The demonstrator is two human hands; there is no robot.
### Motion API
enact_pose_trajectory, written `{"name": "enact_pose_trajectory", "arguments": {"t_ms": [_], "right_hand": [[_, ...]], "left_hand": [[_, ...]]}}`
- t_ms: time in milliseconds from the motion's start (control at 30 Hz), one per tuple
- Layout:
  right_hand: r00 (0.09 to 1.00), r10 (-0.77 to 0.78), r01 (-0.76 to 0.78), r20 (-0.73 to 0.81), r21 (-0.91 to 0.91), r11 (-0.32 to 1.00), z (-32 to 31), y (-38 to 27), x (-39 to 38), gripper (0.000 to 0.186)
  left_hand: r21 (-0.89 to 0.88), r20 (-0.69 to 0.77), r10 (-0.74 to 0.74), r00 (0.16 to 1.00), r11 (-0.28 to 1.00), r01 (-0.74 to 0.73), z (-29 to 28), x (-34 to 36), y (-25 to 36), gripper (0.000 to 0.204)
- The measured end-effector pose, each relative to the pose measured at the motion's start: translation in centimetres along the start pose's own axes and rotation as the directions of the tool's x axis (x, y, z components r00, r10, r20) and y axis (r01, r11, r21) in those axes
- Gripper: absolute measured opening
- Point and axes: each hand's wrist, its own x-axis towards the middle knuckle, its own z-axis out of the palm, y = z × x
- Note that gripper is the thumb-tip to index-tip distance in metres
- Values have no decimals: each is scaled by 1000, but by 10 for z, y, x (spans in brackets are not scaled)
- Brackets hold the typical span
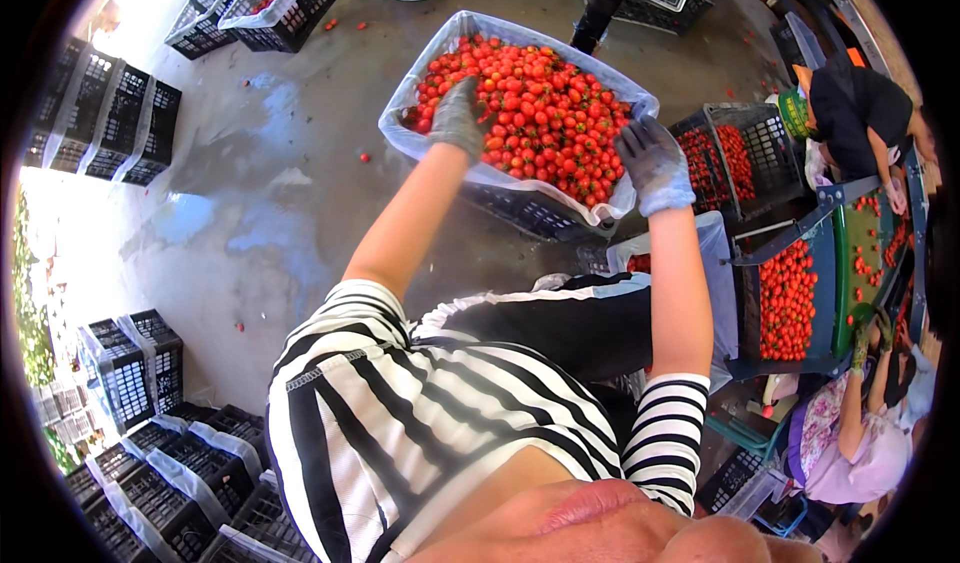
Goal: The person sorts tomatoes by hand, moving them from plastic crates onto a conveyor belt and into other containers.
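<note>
Two gloved hands grip one crate (540,213) of red tomatoes (530,113) at opposite sides. The left hand (458,118) curls its fingers over the near-left rim, pressing the clear liner (400,103); the right hand (655,163) closes on the right corner, fingers wrapped over the edge. Held this way, the load looks balanced between both arms. The crate hangs over wet concrete floor (250,193), which lies open to the left. To the right it is tight: another tomato crate (745,153) and a sorting table (830,273) stand near, with other people working there.
</note>
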Motion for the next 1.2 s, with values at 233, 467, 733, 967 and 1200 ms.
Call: {"name": "enact_pose_trajectory", "arguments": {"t_ms": [233,467,733,967,1200], "right_hand": [[945,61,-20,-320,130,991,-40,-35,-38,21],[947,7,30,-321,109,994,-37,-38,-65,20],[956,-22,74,-294,167,983,-47,-47,-78,23],[978,-55,91,-202,173,981,-70,-56,-85,22],[957,-112,168,-269,194,966,-95,-63,-94,28]], "left_hand": [[-24,-99,143,985,989,-146,-63,-1,16,33],[-47,-98,169,981,984,-174,-73,-1,3,25],[-65,-74,137,988,988,-141,-58,-5,1,32],[-46,-100,142,985,988,-147,-54,-10,2,33],[169,77,264,961,947,-274,-55,6,-2,32]]}}
